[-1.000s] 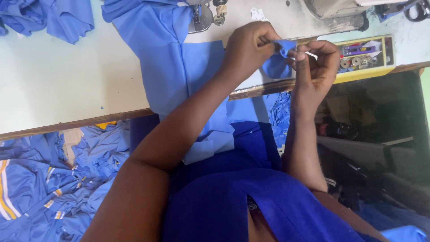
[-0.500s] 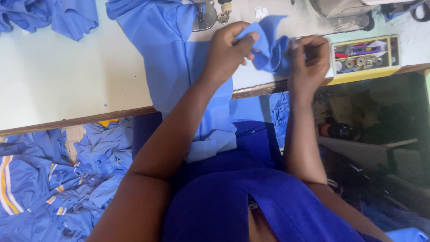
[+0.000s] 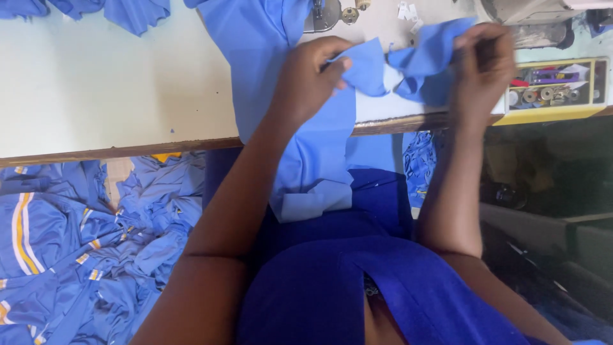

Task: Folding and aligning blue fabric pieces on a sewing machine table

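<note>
At the front edge of the bench we have both hands up on a small blue fabric piece, stretched between them just in front of the sewing machine. Left hand is closed on the left end, thumb over the fold, fingers curled under. Right hand is pinched narrow on the right end; it's motion-blurred, so we can't tell whether anything else sits between those fingers. Holding both ends keeps the piece taut and flat enough to line up an edge, as we judge it.

Under the left hand lies the larger blue garment panel, draped across the bench and hanging off the edge toward our lap. Its free end carries a lighter square patch. The bench carries its weight, so the hands only deal with the small piece. The small piece looks joined to or overlapping the panel near the left thumb; we can't tell which.

Right of the hands sits a yellow tray with bobbins and small parts, next to the right hand. Machine plate hardware is just behind the left hand.

A heap of blue garments with yellow-white stripes lies on the floor left of our lap. More blue pieces sit at the far left of the bench, well apart from the hands.
</note>
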